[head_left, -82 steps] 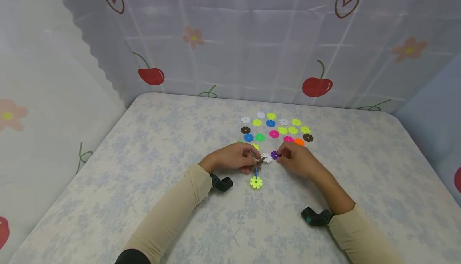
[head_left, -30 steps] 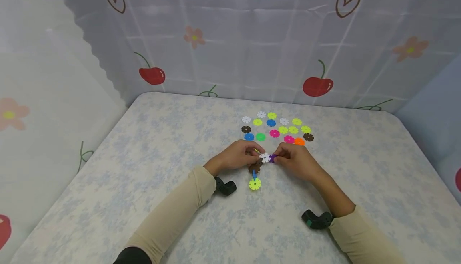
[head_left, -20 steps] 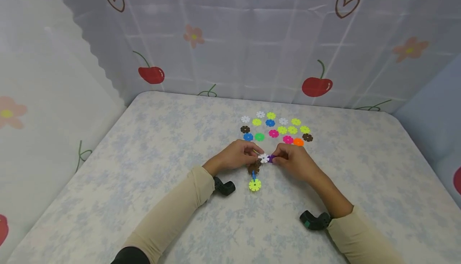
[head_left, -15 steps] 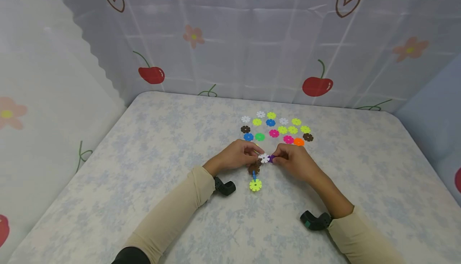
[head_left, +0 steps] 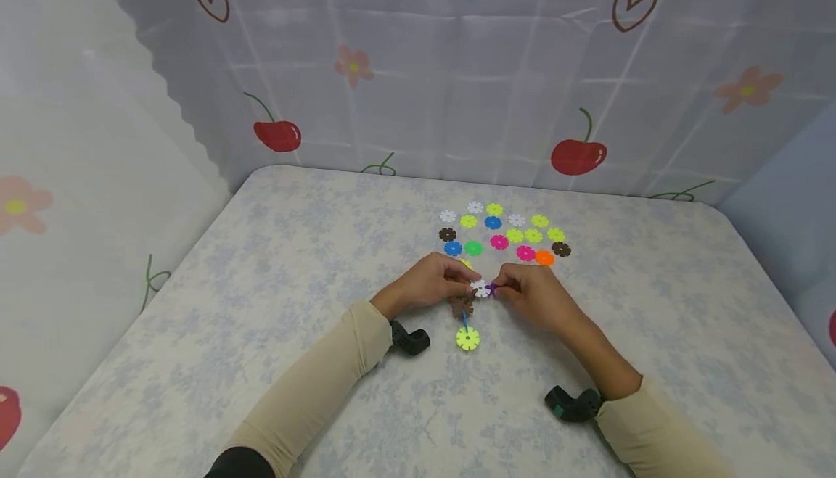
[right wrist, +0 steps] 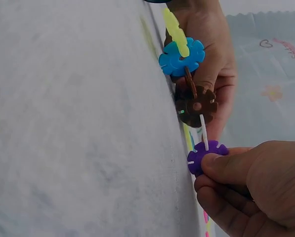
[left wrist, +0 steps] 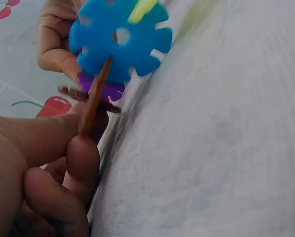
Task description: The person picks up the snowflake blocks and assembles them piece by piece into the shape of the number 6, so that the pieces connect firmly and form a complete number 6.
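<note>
A chain of notched plastic snowflake discs hangs between the two hands. My left hand point(head_left: 427, 280) pinches a brown disc point(left wrist: 90, 111) between thumb and fingers. Below it another brown disc, the blue disc point(left wrist: 98, 39) and the yellow disc point(head_left: 467, 339) continue the chain towards the body. The white disc point(head_left: 481, 289) sits on the brown one's right side. My right hand point(head_left: 535, 293) pinches the purple disc point(right wrist: 195, 157), thumb on its face. In the right wrist view the white disc appears edge-on, meeting the purple disc's rim; how deep the notches engage is hidden.
Loose discs lie flat beyond the hands, among them a green disc point(head_left: 473, 248), an orange disc point(head_left: 545, 257), a pink disc point(head_left: 499, 242) and a dark brown disc point(head_left: 561, 249). The pale patterned tabletop point(head_left: 313, 246) ends at a printed curtain point(head_left: 444, 101).
My right hand has moved slightly left, and the purple disc has turned from facing the head camera to nearly edge-on against the white disc. The chain's yellow end has shifted slightly towards the body.
</note>
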`<action>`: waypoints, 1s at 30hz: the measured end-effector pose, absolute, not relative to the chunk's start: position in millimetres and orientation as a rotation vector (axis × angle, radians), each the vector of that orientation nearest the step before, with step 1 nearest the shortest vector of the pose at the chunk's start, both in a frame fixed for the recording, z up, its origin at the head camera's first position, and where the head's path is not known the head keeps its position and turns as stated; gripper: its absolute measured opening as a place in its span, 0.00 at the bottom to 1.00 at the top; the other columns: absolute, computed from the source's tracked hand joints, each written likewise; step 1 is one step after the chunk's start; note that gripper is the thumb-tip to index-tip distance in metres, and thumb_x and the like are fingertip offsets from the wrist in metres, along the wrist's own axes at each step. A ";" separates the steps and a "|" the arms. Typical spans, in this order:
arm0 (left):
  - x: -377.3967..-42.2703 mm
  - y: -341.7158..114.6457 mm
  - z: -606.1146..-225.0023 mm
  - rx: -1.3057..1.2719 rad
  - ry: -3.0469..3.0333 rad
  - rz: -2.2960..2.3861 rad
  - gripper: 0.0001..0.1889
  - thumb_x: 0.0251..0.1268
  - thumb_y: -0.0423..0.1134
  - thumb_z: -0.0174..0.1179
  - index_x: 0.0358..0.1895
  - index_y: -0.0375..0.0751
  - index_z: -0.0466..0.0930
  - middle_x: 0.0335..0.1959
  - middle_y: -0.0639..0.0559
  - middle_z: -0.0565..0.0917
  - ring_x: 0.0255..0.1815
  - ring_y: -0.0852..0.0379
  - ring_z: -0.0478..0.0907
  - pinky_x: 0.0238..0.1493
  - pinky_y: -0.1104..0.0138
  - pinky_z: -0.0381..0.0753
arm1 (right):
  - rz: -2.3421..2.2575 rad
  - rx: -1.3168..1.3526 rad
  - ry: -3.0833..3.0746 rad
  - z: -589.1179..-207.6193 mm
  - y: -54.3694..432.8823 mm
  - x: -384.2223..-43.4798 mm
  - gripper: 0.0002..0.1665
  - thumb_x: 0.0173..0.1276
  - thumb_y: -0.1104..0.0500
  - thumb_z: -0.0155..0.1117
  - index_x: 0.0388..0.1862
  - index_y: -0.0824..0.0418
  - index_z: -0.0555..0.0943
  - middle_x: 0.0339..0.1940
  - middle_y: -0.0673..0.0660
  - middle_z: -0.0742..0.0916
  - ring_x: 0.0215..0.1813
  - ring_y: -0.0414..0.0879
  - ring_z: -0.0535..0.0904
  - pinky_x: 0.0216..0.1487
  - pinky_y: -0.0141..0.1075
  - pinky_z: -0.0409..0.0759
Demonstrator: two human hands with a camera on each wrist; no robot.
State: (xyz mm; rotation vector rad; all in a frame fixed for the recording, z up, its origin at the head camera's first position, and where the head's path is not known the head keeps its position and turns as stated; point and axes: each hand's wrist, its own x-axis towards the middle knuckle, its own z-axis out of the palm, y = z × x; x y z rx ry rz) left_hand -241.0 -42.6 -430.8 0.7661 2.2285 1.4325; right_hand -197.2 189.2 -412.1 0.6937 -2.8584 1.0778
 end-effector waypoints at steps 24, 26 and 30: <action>-242.4 -48.4 -429.1 0.773 2.242 1.353 0.09 0.76 0.39 0.59 0.52 0.47 0.85 0.40 0.58 0.85 0.40 0.60 0.78 0.43 0.67 0.76 | 0.830 0.421 -3.038 -401.0 221.3 -211.9 0.24 0.71 0.64 0.64 0.65 0.66 0.78 0.47 0.64 0.81 0.44 0.57 0.77 0.47 0.53 0.81; -242.8 -46.5 -429.5 0.789 2.219 1.361 0.08 0.76 0.39 0.59 0.51 0.46 0.84 0.39 0.57 0.86 0.38 0.59 0.78 0.41 0.67 0.76 | 0.708 0.304 -3.074 -402.2 234.5 -215.0 0.26 0.73 0.63 0.61 0.68 0.69 0.75 0.48 0.69 0.78 0.46 0.61 0.76 0.49 0.57 0.79; -243.5 -44.2 -430.8 0.789 2.198 1.371 0.06 0.75 0.38 0.60 0.49 0.44 0.83 0.36 0.55 0.85 0.32 0.59 0.76 0.36 0.67 0.75 | 0.631 0.236 -3.095 -405.9 249.0 -218.6 0.25 0.76 0.63 0.59 0.67 0.74 0.74 0.46 0.72 0.76 0.44 0.62 0.76 0.49 0.58 0.78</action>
